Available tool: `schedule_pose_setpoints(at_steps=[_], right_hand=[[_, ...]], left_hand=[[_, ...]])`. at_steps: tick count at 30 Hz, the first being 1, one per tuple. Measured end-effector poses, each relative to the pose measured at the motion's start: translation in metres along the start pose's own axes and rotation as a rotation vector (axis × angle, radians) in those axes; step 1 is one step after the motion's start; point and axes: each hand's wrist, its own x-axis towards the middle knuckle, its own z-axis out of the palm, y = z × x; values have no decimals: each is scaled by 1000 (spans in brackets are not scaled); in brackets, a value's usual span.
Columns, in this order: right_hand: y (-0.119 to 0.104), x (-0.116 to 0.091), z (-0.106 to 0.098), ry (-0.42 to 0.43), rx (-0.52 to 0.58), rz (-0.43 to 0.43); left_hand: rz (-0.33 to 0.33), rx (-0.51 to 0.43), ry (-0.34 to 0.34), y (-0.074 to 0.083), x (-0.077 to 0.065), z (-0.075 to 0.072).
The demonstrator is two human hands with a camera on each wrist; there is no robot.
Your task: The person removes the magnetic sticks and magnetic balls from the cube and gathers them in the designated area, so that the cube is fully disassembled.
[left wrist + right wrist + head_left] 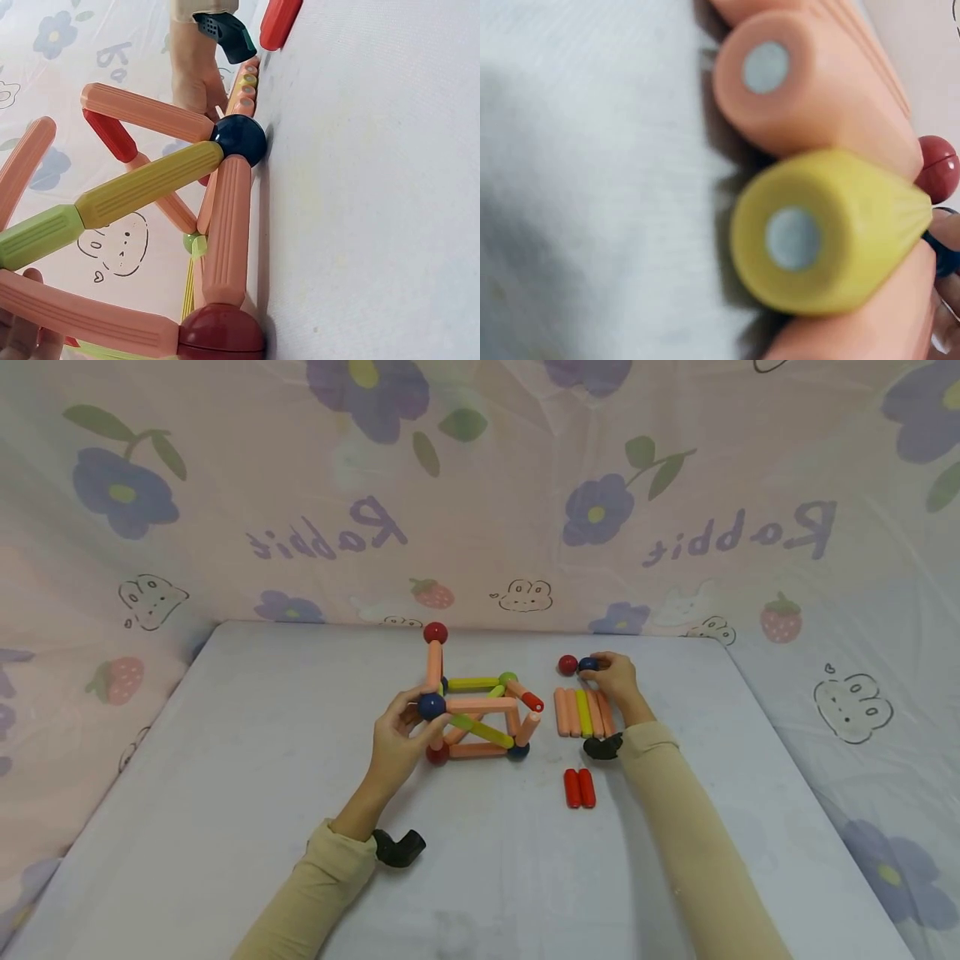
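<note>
A frame of magnetic rods and balls [480, 750] stands on the table, built of peach, yellow and green rods. My left hand [393, 739] grips its upper front corner at a dark blue ball [432, 706]. One upright peach rod above that corner carries a red ball [436, 633]. In the left wrist view, another dark blue ball [240, 140] joins several rods low on the frame. To the right, my right hand [617, 681] pinches a loose dark blue ball [588, 665] beside a loose red ball [567, 665].
Below the right hand lies a row of peach rods [564, 713] with one yellow rod [584, 713] among them. Nearer the front are two short red rods [573, 788]. A printed cloth [480, 485] hangs behind the white table [247, 777].
</note>
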Motion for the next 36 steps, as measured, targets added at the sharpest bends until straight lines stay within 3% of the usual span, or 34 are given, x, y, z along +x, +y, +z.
schedule_pose_setpoints(at_steps=[13,26,31,36], right_hand=[[4,1,-3,-7,3,32],[6,-3,-3,-10,53,-4],[0,-20,-4,82,96,-22],[-21,-55,-1,215,130,-197]], left_hand=[[-25,-2,1,1,-1,4],[-23,0,10,1,-1,3],[-8,-8,4,-1,0,2],[1,10,10,-2,0,0]])
